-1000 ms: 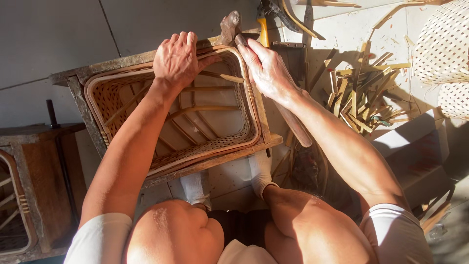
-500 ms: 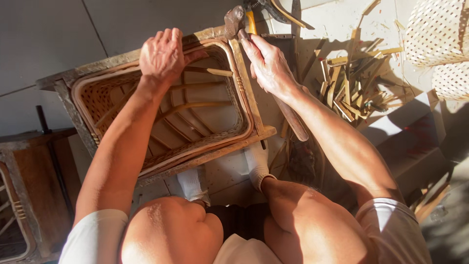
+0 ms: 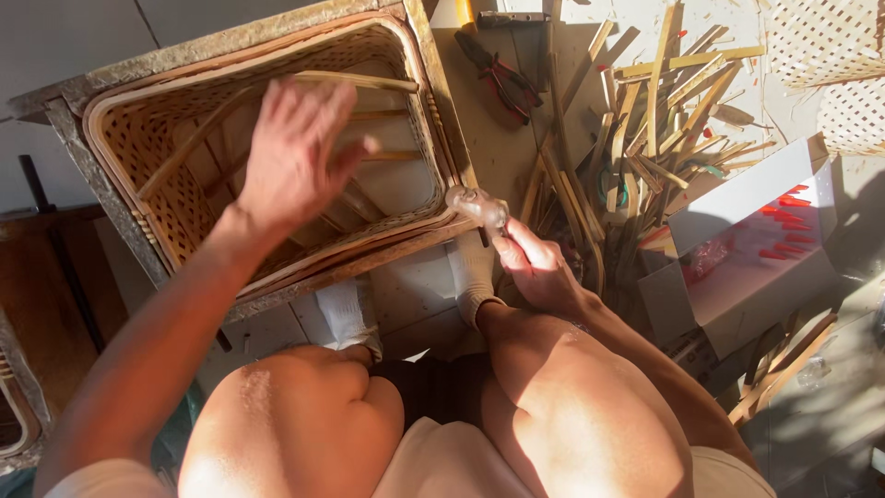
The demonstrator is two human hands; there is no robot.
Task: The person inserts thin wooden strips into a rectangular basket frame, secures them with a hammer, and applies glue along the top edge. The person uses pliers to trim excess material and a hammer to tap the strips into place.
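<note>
Head view: looking down past the person's knees to a woven basket held in a wooden frame.
Right hand [image 3: 535,267]: nearest the body, just off the near right corner of the frame [image 3: 369,263]; fingers closed round the handle of a hammer [image 3: 477,205].
Hammer axis: head points up and left, touching or just short of that frame corner; cannot tell which.
Left hand [image 3: 295,161]: over the basket [image 3: 157,157] mouth, fingers spread and loose, holding nothing; motion-blurred.
Nearer hand: the right is nearer the frame corner; the left is nearer the cane strips inside.
Beyond the frame, right: red-handled pliers [image 3: 502,78], then a heap of split cane [image 3: 645,120].
Hidden: hammer handle mostly inside the fist; basket floor covered by the left hand.
</note>
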